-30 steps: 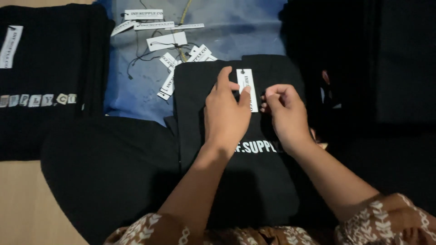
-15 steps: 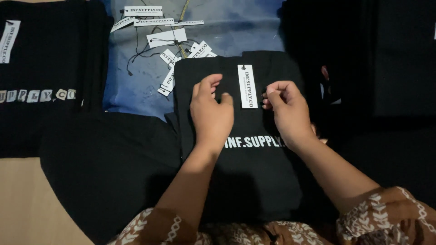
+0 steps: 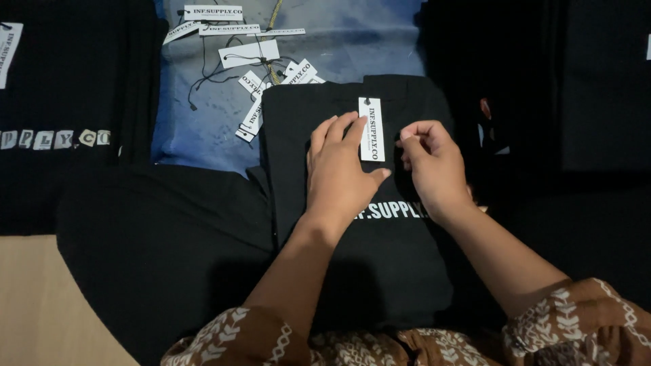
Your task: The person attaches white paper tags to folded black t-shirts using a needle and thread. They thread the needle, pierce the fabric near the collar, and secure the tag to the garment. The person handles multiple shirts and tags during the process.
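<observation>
- A folded black cotton garment with white lettering [image 3: 380, 271] lies in the middle of the scene, its far edge near a blue cloth sheet [image 3: 352, 47] and its near edge at the person's patterned brown sleeves [image 3: 230, 335].
- A narrow white paper hang tag [image 3: 371, 129] lies upright on the garment's far part, between the two hands.
- The left hand [image 3: 339, 173] rests flat and open on the garment, fingers spread, fingertips touching the tag's left edge; it grasps nothing.
- The right hand [image 3: 434, 166] sits just right of the tag, fingers curled together as if pinching; what it pinches cannot be told.
- A scatter of loose white tags with black strings [image 3: 251, 61] lies on the blue sheet, far left of the garment.
- More black garments [image 3: 74, 115] crowd left and right, leaving little open room.
</observation>
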